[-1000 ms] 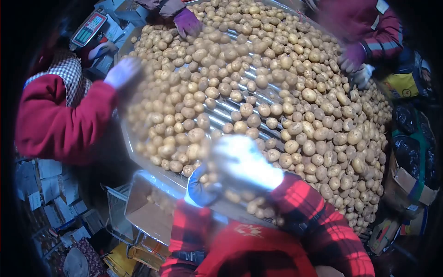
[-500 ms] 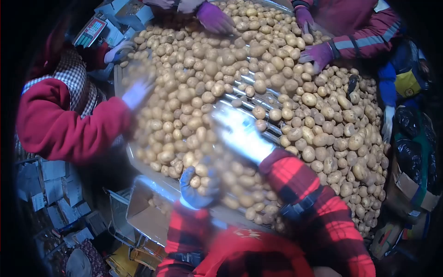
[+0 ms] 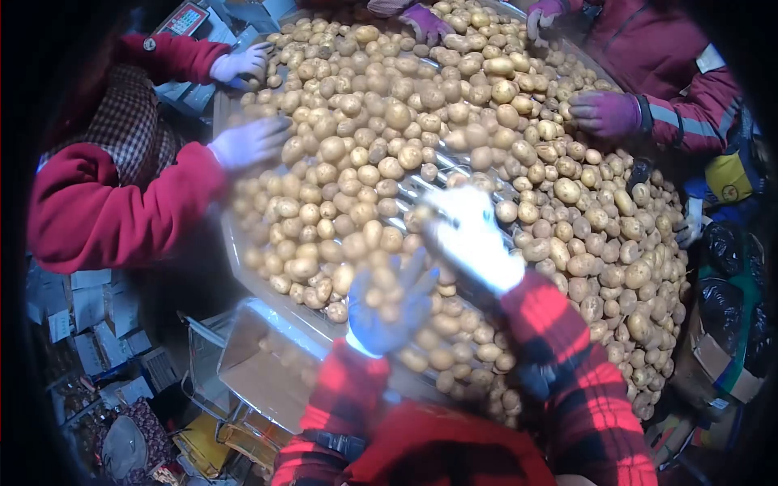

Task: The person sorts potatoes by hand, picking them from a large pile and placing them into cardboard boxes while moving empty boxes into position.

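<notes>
My left hand [image 3: 391, 312], in a blue glove, is palm up at the near edge of the heap with its fingers spread. Several small potatoes [image 3: 383, 293], blurred by motion, rest in its palm. Over the slatted metal part [image 3: 444, 166] of the table is my right hand [image 3: 474, 236], in a white glove washed out by bright light. A blurred potato [image 3: 423, 217] shows at its fingertips; whether the fingers grip it I cannot tell. Potatoes [image 3: 567, 192] of mixed sizes surround both hands.
Purple-gloved hands [image 3: 606, 113] of a co-worker work at the far right, and pale-gloved hands [image 3: 251, 143] at the left. An open cardboard box [image 3: 267, 377] stands below the table's near-left edge [image 3: 237, 259]. Black bags [image 3: 721, 300] lie at the right.
My left hand has moved right and its fingers have spread from around the potatoes. My right hand has shifted right. The co-workers' hands have also moved, and the view has shifted slightly.
</notes>
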`<state>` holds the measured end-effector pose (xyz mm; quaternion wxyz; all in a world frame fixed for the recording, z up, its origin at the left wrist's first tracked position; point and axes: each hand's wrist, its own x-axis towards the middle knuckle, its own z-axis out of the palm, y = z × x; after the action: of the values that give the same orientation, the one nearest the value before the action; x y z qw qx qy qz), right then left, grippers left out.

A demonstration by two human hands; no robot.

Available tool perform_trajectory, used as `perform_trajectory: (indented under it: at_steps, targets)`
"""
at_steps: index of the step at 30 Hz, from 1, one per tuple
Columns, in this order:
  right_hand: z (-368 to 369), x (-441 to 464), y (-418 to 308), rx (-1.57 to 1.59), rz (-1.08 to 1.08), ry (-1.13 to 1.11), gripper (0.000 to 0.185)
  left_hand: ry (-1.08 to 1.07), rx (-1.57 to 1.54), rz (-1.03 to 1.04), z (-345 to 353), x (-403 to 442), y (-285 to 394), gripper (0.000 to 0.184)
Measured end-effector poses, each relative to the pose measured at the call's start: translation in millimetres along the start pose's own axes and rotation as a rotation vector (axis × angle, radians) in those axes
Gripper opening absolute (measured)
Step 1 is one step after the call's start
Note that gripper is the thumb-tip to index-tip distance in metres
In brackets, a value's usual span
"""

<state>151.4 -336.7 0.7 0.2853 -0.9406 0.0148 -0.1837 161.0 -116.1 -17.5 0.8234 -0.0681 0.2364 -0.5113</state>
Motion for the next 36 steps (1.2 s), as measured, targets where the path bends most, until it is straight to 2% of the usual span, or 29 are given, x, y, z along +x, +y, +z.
perform_trajectory:
  at_steps: [1, 2, 4, 5, 6, 7, 8, 11, 12, 14, 15, 16, 17, 18, 20, 21, 22, 23, 24, 25, 27, 28, 30, 31, 32, 33, 34, 36]
  targets:
    - [-0.6, -18.3, -15.2, -0.009, -0.048, -0.035, 0.024, -0.238, 0.115, -0.027, -17.9, 7.4, 7.6, 0.046]
    - [-0.1, -31.7, -23.9, 0.120, -0.118, -0.115, 0.031, -0.243, 0.116, -0.031, -20.7, 7.7, 10.0, 0.046]
    - [-21.1, -46.3, -40.6, 0.133, -0.131, -0.004, 0.037, -0.091, 0.040, 0.003, -23.1, 4.5, 11.8, 0.046]
    - [-22.9, -55.8, -36.6, -0.035, 0.041, 0.064, 0.041, 0.051, -0.012, 0.056, -2.5, -1.8, 3.4, 0.047]
    - [-20.4, -67.9, -29.4, -0.204, 0.213, 0.133, 0.045, 0.045, -0.014, 0.050, -4.0, -6.5, 3.9, 0.047]
    - [-14.9, -80.9, -22.9, -0.398, 0.372, 0.168, 0.057, -0.024, -0.004, 0.027, -5.9, -13.9, 7.3, 0.048]
    - [1.8, -106.3, -2.6, -0.492, 0.395, 0.181, 0.064, -0.093, 0.005, 0.006, -8.5, -21.9, 11.4, 0.049]
    - [33.3, -94.7, -8.3, -0.604, 0.462, -0.054, 0.065, -0.055, 0.046, -0.037, -29.6, -50.5, 25.8, 0.052]
    - [50.3, -76.9, -5.1, -0.542, 0.408, 0.063, 0.068, -0.039, 0.075, -0.055, -37.7, -58.0, 25.6, 0.054]
    - [72.2, -41.7, -16.4, -0.481, 0.495, 0.044, 0.064, -0.046, 0.130, -0.033, -60.7, -65.3, 23.5, 0.056]
    - [74.3, -33.0, -15.9, -0.479, 0.493, 0.047, 0.064, -0.117, 0.175, -0.078, -80.1, -65.6, 28.0, 0.056]
    - [75.9, -26.5, -15.4, -0.387, 0.357, 0.011, 0.061, -0.185, 0.222, -0.127, -89.5, -66.7, 31.7, 0.056]
    - [72.8, -14.8, -17.7, -0.299, 0.221, -0.022, 0.058, -0.266, -0.156, -0.158, -79.0, -65.7, 23.2, 0.055]
    - [69.1, 0.4, -17.1, -0.323, 0.030, -0.008, 0.055, -0.273, -0.148, -0.159, -70.5, -62.1, 22.7, 0.055]
    - [62.9, 53.0, -20.8, -0.328, -0.063, 0.155, 0.054, -0.290, 0.173, -0.073, -62.8, -62.7, 21.4, 0.055]
    - [72.5, 80.3, -8.7, -0.312, -0.033, 0.226, 0.054, -0.287, 0.178, -0.071, -63.8, -63.6, 24.5, 0.055]
    - [82.1, 109.4, 10.5, -0.296, -0.008, 0.299, 0.054, -0.231, 0.319, -0.079, -65.6, -63.2, 29.7, 0.055]
    - [98.2, 134.9, 42.5, -0.334, 0.026, 0.273, 0.052, -0.172, 0.458, -0.084, -66.6, -63.7, 33.4, 0.055]
    - [111.5, 149.6, 63.8, -0.372, 0.061, 0.248, 0.049, -0.170, 0.467, -0.082, -65.9, -63.6, 36.1, 0.055]
    - [110.8, 152.8, 63.1, -0.367, 0.062, 0.259, 0.049, -0.175, 0.466, -0.076, -63.7, -62.6, 40.3, 0.054]
    - [105.3, 147.8, 59.6, -0.315, 0.170, -0.124, 0.043, -0.184, 0.449, -0.067, -62.3, -62.4, 43.2, 0.051]
    - [101.0, 137.0, 55.8, -0.323, 0.168, -0.124, 0.043, -0.196, 0.432, -0.063, -63.8, -59.5, 41.0, 0.050]
    - [86.5, 94.3, 39.7, -0.481, 0.020, 0.028, 0.027, -0.213, 0.389, -0.075, -68.0, -55.1, 33.5, 0.047]
    - [83.7, 72.2, 42.2, -0.292, 0.004, 0.056, 0.026, -0.214, 0.384, -0.093, -65.0, -58.0, 27.9, 0.047]
    - [75.3, 53.3, 41.7, -0.105, -0.015, 0.090, 0.025, -0.054, 0.615, -0.002, -57.2, -62.7, 22.1, 0.044]
    - [58.0, 34.7, 36.0, 0.091, 0.099, 0.032, 0.022, 0.106, 0.844, 0.096, -51.2, -64.0, 18.6, 0.041]
    - [36.2, 17.4, 29.2, 0.290, 0.208, -0.029, 0.021, 0.097, 0.841, 0.089, -48.2, -60.4, 18.8, 0.041]
    - [-7.5, -12.9, 20.5, 0.598, 0.632, -0.024, 0.020, -0.031, 0.335, 0.002, -44.6, -58.5, 22.9, 0.037]
